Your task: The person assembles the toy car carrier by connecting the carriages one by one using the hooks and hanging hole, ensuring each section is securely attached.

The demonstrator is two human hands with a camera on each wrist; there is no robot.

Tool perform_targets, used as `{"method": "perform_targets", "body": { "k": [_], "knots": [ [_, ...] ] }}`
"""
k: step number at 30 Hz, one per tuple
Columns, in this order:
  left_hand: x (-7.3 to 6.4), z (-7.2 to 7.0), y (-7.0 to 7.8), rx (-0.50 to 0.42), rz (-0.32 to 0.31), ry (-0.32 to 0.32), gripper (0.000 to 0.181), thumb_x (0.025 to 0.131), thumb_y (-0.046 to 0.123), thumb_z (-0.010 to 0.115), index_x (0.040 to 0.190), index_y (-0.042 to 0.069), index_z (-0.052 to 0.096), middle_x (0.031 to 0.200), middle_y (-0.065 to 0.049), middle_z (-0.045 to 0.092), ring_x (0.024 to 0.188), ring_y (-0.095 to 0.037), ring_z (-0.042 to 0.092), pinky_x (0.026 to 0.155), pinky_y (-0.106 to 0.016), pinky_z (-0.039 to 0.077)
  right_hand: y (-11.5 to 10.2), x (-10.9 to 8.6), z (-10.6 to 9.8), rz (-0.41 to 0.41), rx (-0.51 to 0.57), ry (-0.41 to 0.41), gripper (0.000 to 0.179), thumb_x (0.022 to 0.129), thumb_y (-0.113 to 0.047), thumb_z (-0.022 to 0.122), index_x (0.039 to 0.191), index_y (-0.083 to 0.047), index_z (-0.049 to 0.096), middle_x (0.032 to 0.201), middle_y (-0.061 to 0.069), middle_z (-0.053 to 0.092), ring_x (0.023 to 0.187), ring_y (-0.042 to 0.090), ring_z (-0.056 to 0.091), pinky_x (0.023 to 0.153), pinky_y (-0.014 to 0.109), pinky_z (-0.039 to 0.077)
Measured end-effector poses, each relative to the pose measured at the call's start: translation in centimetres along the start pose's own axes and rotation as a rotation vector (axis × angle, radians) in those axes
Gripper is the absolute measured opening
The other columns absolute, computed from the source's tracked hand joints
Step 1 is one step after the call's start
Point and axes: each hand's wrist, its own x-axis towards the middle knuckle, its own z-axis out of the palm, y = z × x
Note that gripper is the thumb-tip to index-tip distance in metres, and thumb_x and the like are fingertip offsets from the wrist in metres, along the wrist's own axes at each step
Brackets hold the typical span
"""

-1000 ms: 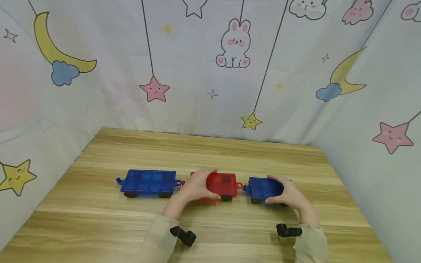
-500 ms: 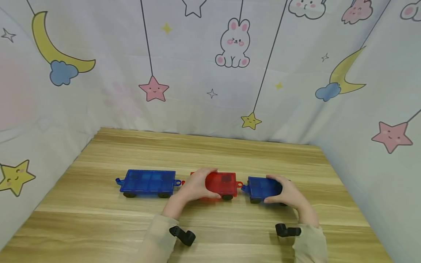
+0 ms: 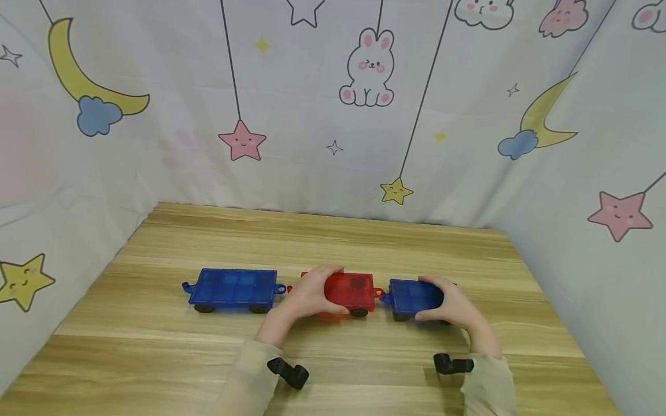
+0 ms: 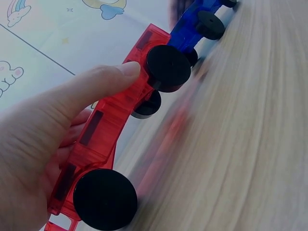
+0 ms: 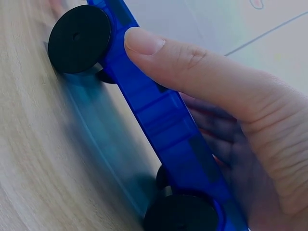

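My left hand (image 3: 310, 294) grips a translucent red toy train car (image 3: 350, 292) across its width, thumb on the near side. On the right, my right hand (image 3: 451, 301) holds a blue toy train car (image 3: 413, 297) the same way, its thumb along the near side in the right wrist view. The blue car's hook (image 3: 385, 297) meets the red car's ring (image 3: 378, 293); whether they are linked I cannot tell. A second blue car (image 3: 234, 287) stands at the left, its ring (image 3: 281, 289) close to the red car's hook (image 3: 289, 289). Black wheels (image 4: 168, 68) show under the red car.
The cars stand in a row on a wood-grain table (image 3: 333, 364). A white curtain (image 3: 296, 173) printed with stars, moons and a rabbit encloses the back and sides. Small black cameras (image 3: 288, 372) sit on both wrists.
My right hand has slid the right blue car slightly left, closing the gap between its hook and the red car's ring. The left hand keeps its grip on the red car.
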Motion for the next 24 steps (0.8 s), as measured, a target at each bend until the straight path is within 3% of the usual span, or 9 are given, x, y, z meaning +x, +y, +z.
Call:
{"method": "perform_targets", "body": {
  "k": [24],
  "knots": [
    [0.10, 0.11, -0.09, 0.020, -0.002, -0.003, 0.087, 0.069, 0.039, 0.088, 0.142, 0.011, 0.050, 0.137, -0.011, 0.056, 0.121, -0.028, 0.053, 0.096, -0.050, 0.050, -0.66, 0.25, 0.18, 0.006, 0.032, -0.025, 0.092, 0.069, -0.036, 0.088, 0.145, -0.004, 0.045, 0.146, 0.028, 0.043, 0.130, 0.050, 0.042, 0.100, 0.063, 0.040]
  ]
}}
